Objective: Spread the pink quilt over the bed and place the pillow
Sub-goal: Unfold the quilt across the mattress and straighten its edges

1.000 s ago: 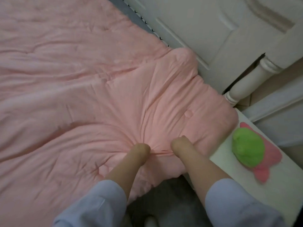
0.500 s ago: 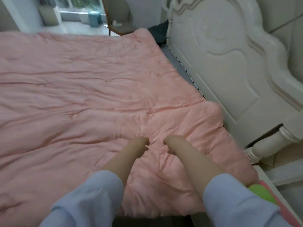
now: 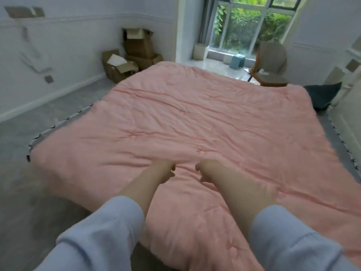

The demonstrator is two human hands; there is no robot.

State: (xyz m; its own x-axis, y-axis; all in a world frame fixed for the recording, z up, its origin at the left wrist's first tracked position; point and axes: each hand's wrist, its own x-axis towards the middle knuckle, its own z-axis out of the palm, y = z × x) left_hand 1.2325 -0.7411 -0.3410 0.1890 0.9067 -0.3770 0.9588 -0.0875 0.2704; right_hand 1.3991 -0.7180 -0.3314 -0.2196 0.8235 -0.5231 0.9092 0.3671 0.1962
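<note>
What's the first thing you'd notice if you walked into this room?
A big pink quilt covers the bed and fills the middle of the view. Two hands, left and right, hover over its near edge with fingers curled. Beyond it, a window shows green plants, and boxes sit in the corner.

Pink quilt [image 3: 195,122], plain salmon pink, creased, no print. Mattress [image 3: 58,126] grey along its left edge, trimmed with a white-and-black stitched border; the same grey with dark stitching shows along the bed's right edge. Sleeves [image 3: 101,231] pale blue-lilac on both arms. Floor [image 3: 29,192] grey. Walls [image 3: 78,36] white with a white skirting board. Cardboard boxes [image 3: 134,53] brown, by the bed's far left corner. Dark navy cushion [image 3: 322,95] at the far right corner. Chair [image 3: 270,63] grey with an orange-brown frame. Small stool [image 3: 237,61] teal blue. Window [image 3: 252,24] white-framed with green foliage behind. Headboard [image 3: 349,114] off-white.
</note>
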